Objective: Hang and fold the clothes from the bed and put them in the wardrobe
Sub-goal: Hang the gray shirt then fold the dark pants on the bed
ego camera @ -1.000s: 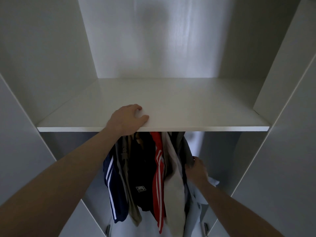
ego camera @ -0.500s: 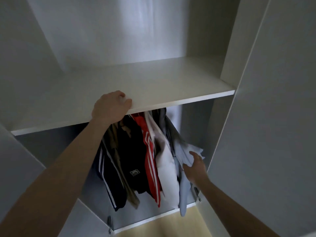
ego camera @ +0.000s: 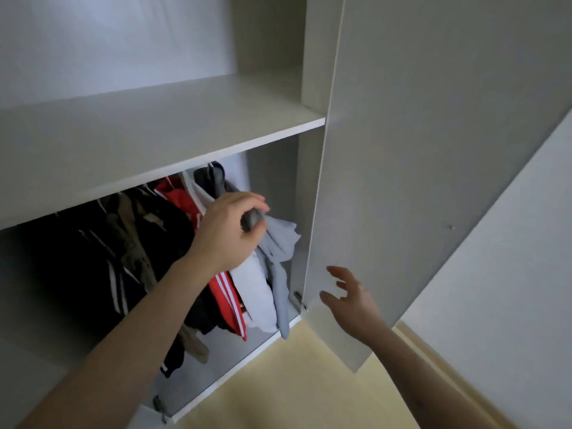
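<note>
Inside the wardrobe (ego camera: 309,57), the left hand (ego camera: 229,230) grips a soft grey garment (ego camera: 278,239) hanging rightmost below the shelf (ego camera: 185,131). The right hand (ego camera: 353,301), fingers spread, holds nothing near the door (ego camera: 433,150). The light, limp fabric seems best held by its hanger.

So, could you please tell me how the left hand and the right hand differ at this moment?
The left hand is curled round grey fabric of the light grey garment hanging in the wardrobe; the right hand holds nothing, fingers spread. The left is inside the opening, the right lower, by the open door. Both arms are bare.
</note>
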{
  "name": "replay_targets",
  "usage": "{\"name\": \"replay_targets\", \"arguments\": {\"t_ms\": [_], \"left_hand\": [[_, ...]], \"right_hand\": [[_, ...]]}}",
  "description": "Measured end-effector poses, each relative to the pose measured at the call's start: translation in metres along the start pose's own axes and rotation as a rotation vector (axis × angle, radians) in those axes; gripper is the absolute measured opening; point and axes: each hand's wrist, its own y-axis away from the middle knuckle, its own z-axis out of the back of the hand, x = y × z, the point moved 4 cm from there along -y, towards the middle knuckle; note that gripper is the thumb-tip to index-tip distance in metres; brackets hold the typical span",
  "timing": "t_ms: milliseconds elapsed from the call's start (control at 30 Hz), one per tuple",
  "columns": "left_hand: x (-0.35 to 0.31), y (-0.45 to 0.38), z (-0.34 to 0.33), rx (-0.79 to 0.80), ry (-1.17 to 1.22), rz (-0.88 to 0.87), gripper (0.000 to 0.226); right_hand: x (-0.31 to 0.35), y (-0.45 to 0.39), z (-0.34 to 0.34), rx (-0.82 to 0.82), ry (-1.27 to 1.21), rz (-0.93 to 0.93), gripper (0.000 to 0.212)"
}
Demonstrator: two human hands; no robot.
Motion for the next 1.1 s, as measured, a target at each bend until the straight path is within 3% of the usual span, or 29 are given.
{"name": "replay_targets", "arguments": {"t_ms": [267, 500, 800, 1100], "left_hand": [[-0.118, 0.072, -0.132, 0.510, 0.245, -0.077, 0.025], [-0.270, 0.135, -0.225, 0.816, 0.294, -0.289, 0.028], [-0.514, 0.267, -0.293, 1.018, 0.415, -0.524, 0.027], [-0.701, 0.383, -0.346, 1.215, 0.436, -0.812, 0.025]], "right_hand": [[-0.068, 0.139, 0.103, -0.181, -0.092, -0.194, 0.039], [-0.147, 0.307, 0.192, -0.423, -0.113, -0.372, 0.040], [-0.254, 0.556, 0.287, -0.686, -0.137, -0.568, 0.040], [-0.328, 0.761, 0.338, -0.957, -0.230, -0.739, 0.040]]}}
